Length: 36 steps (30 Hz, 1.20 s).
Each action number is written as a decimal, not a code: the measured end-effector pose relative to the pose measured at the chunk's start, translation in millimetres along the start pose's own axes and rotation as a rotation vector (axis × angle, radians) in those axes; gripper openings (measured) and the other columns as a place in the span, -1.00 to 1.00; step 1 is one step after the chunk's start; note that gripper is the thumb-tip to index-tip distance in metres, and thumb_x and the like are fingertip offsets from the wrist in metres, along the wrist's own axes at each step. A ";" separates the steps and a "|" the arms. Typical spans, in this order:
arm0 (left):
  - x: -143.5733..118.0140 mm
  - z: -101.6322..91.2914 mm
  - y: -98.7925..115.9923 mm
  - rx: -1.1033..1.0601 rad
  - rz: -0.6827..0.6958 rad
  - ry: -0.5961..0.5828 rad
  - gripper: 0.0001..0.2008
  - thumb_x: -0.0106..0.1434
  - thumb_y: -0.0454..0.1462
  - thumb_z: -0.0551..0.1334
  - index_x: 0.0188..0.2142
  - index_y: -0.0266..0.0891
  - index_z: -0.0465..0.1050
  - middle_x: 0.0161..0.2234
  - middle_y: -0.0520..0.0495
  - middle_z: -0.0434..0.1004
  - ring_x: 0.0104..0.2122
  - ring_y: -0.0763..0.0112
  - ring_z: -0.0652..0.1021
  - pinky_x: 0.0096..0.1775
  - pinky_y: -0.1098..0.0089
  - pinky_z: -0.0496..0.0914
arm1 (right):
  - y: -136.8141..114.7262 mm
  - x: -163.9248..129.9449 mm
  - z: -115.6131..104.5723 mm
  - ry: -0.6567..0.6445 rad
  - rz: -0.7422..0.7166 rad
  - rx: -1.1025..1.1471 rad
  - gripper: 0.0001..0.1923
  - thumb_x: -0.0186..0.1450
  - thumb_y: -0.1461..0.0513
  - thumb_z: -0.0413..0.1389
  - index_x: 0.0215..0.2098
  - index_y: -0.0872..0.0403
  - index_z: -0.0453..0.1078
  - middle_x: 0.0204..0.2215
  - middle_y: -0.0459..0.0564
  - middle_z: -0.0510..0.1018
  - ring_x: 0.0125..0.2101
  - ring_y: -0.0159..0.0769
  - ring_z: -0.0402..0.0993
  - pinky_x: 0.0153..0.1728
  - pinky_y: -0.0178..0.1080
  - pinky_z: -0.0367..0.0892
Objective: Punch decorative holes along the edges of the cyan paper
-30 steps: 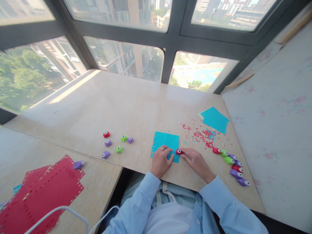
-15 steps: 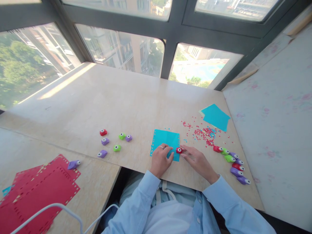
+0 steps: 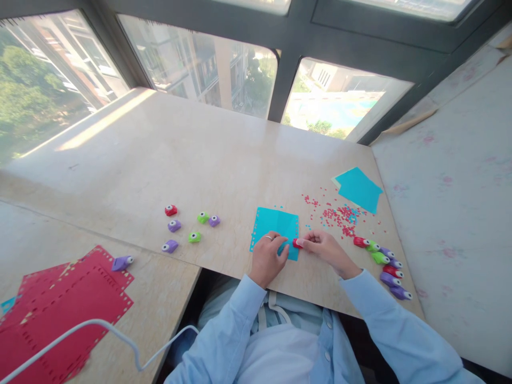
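A blue square of paper lies on the table in front of me, with small holes punched along its left and right edges. My left hand, a ring on one finger, rests on the paper's lower part with thumb and fingers apart. At the right edge sits a red craft punch, gripped in my right hand with the thumb over its top. My thumb and fingers partly cover the punch.
Red and blue paper dots are scattered beyond my right hand, near more blue paper. Several craft punches line up at right; others stand at left. Punched red sheets and a white cable are at lower left.
The right thumb has come over the top of the red punch, now hiding most of it. The left hand stays on the paper. The whole view has shifted slightly.
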<state>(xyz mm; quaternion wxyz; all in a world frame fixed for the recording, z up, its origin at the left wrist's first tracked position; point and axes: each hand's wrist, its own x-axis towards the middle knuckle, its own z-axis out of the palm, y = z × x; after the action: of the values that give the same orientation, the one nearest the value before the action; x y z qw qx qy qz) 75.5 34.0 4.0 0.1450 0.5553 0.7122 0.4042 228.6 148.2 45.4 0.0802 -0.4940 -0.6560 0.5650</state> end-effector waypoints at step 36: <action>2.1 0.2 3.1 -0.050 0.018 0.029 -0.86 0.29 -0.35 0.21 -0.24 -0.16 0.55 -0.28 -0.05 0.58 -0.27 0.33 0.56 -0.23 0.36 0.41 | -47.7 28.9 8.7 -0.197 0.403 -0.784 -0.74 0.32 0.24 0.11 -0.53 0.13 0.34 -0.63 -0.03 0.47 -0.71 -0.44 0.30 -0.63 -0.37 0.11</action>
<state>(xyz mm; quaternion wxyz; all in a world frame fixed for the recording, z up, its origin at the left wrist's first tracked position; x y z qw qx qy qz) 77.0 36.2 6.7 0.1452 0.5519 0.6989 0.4311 181.9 169.7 68.4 -0.2874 -0.5486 -0.7158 0.3224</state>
